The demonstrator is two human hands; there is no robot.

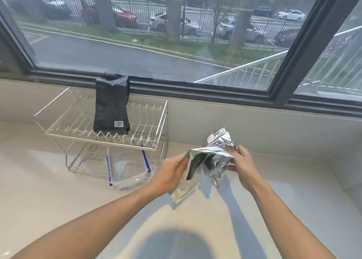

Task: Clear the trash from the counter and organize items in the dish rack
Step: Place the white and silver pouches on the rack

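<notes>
My left hand (pixel 170 175) grips the edge of an open silver foil pouch (pixel 187 186) held above the pale counter (pixel 58 196). My right hand (pixel 241 162) is closed on a crumpled silver foil wrapper (pixel 217 157) at the pouch's mouth, partly inside it. To the left stands a white two-tier wire dish rack (pixel 109 139). A black bag (pixel 111 106) with a small barcode label leans upright on its top tier against the window sill. A clear zip bag with blue strips (pixel 127 168) lies on the lower tier and sticks out at the front.
A large dark-framed window (pixel 284 66) runs along the back of the counter, above a low beige ledge (pixel 254 121). The counter turns a corner at the right (pixel 342 176). My head's shadow falls on the near counter.
</notes>
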